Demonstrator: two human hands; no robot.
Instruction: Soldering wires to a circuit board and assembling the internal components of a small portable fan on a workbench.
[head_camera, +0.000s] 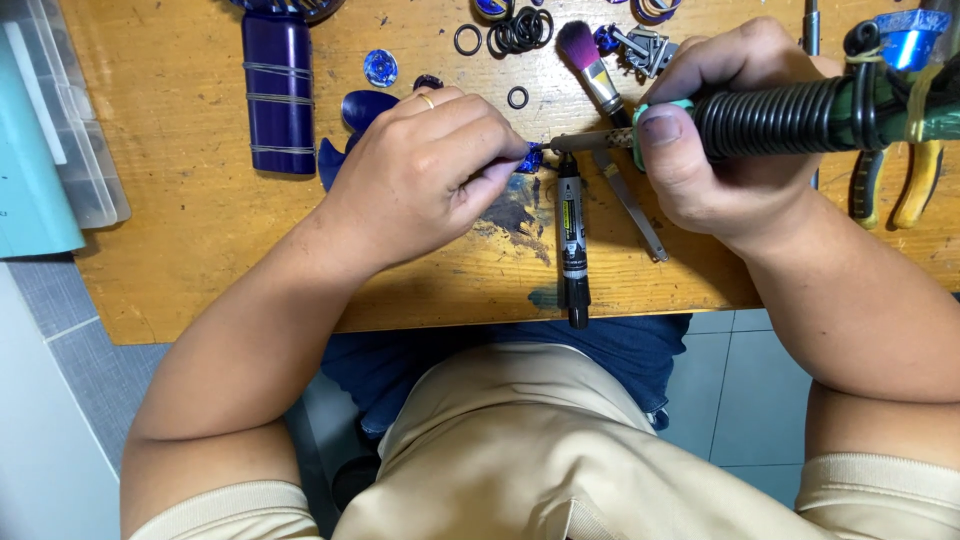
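Two items in hand: my left hand (425, 165) is pinching a small blue piece (531, 158); my right hand (725, 150) is gripping a black-handled tool (790, 118) above the table (200, 230).

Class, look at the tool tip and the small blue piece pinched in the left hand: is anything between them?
Nothing visible. The tool's metal tip, held by the right hand, reaches straight to the small blue piece in the left hand.

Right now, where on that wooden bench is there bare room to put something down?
Bare wood lies between the plastic box at the bench's left edge and the dark blue cylinder, and along the near edge under the left hand. The far strip is crowded: black rings, a brush, pliers beyond the right hand.
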